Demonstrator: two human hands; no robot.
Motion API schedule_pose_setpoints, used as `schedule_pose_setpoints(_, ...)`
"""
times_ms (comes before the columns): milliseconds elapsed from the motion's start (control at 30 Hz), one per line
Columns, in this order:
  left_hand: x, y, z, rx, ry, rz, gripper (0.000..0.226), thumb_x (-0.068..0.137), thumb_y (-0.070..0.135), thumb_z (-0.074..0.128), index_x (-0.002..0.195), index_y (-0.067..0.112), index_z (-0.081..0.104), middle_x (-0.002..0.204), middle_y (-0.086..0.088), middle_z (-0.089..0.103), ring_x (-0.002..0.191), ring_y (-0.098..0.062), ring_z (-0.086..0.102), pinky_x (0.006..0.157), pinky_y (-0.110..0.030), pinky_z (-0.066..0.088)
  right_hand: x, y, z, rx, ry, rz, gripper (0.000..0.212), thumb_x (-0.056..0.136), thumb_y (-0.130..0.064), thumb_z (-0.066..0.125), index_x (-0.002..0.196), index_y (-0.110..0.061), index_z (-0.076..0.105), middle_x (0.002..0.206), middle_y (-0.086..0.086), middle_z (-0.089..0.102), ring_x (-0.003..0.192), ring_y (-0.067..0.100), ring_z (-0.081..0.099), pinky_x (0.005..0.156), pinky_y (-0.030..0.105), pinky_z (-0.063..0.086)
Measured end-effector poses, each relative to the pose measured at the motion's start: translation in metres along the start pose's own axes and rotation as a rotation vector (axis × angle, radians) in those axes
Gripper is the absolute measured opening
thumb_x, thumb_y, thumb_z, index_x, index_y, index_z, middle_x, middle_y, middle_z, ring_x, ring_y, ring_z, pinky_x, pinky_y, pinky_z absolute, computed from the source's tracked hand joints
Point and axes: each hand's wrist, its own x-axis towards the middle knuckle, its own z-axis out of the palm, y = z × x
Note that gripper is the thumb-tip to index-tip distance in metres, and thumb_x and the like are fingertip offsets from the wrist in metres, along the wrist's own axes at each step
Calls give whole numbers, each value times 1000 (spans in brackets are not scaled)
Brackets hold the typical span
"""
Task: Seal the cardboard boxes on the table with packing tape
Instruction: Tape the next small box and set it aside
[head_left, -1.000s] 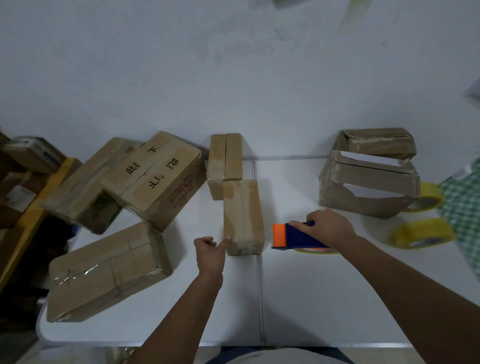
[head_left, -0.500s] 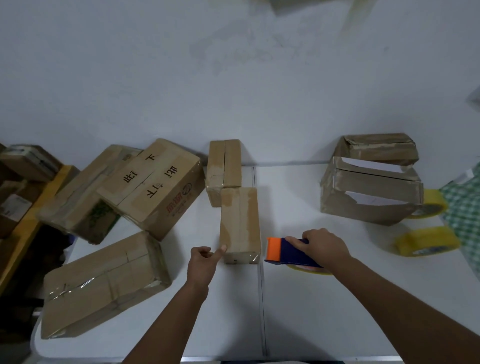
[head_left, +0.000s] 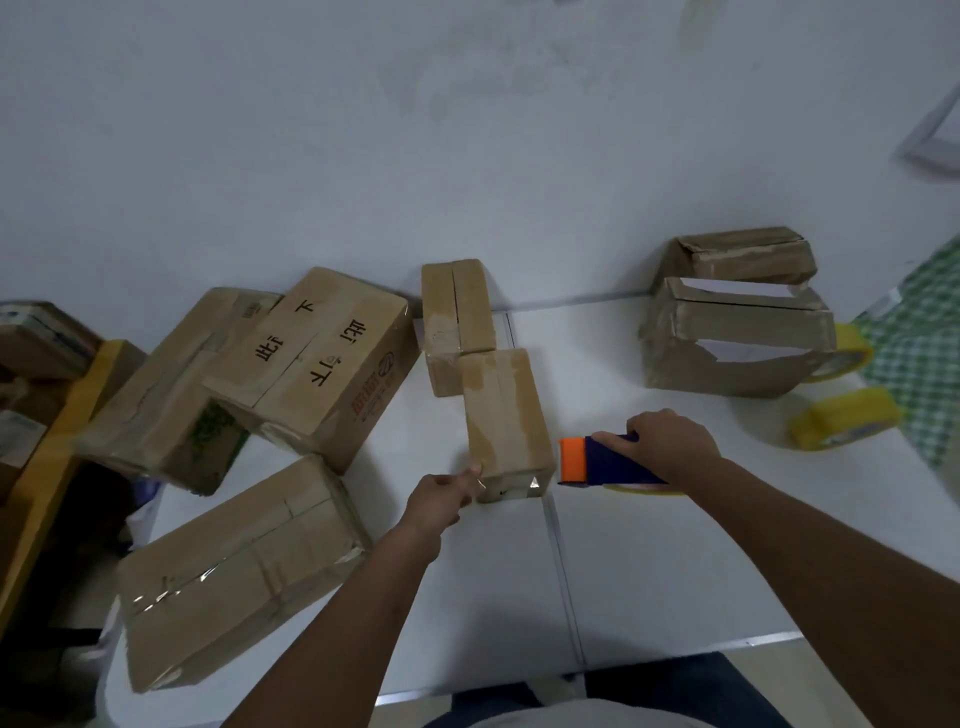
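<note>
While the left hand sits at the near-left corner of the small cardboard box in the middle of the frame, its fingers are mostly curled in, with one fingertip poking out and touching that corner. It's not gripping anything, as far as I can see. The box lies flat on the white table, long side running away from the camera, with a shiny bit of tape on its near end.

Right hand is just right of that box, fingers wrapped over the blue body of a tape dispenser. The orange end of the dispenser points at the box's right side and sits just beside it; can't tell if it's actually touching. A yellowish roll edge peeks out under the dispenser.

Behind the small box there's another narrow box against the wall, its near end touching the small one. Left of frame has a pile: a printed box leaning on a longer box, and a big taped box at lower left hanging off the table edge. Upper right has two crumpled torn boxes, one behind the other, and two yellow tape rolls near the right edge, beside a green checked cloth.
</note>
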Motion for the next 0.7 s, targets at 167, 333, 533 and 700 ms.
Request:
schedule_pose_setpoints(167, -1, 6, -26, 280, 99, 56, 62, 103, 41, 46, 150, 4, 30, 142, -15, 48, 127, -31, 54, 105, -40, 47, -4, -3, -3, -20, 10, 30, 68, 88, -75, 32, 73, -16, 62, 67, 2, 57, 65, 17, 59, 65, 29, 48)
schedule_pose_setpoints(333, -13, 21, -4, 688, 193, 1033, 47, 102, 11, 45, 149, 14, 42, 154, -8, 38, 141, -23, 36, 117, -37, 30, -2, -7, 1, -25, 1, 9, 69, 85, -78, 33, 78, -17, 66, 70, 2, 61, 66, 16, 61, 73, 32, 54)
schedule_pose_setpoints(533, 28, 40, 51, 1294, -79, 1001, 53, 108, 36, 21, 159, 24, 13, 167, 4, -1, 153, -17, -9, 123, -47, 1, -5, -6, 8, 30, -16, -1, 65, 87, -76, 34, 80, -19, 65, 73, 1, 62, 68, 15, 61, 76, 33, 54)
schedule_pose_setpoints(700, 50, 25, 46, 1420, -11, 1056, 58, 105, 47, 6, 158, 27, 18, 166, 4, 11, 153, -20, 6, 122, -53, 13, -8, 11, 19, 160, -36, -30, 58, 90, -71, 36, 77, -22, 64, 70, -2, 62, 65, 13, 60, 71, 30, 53)
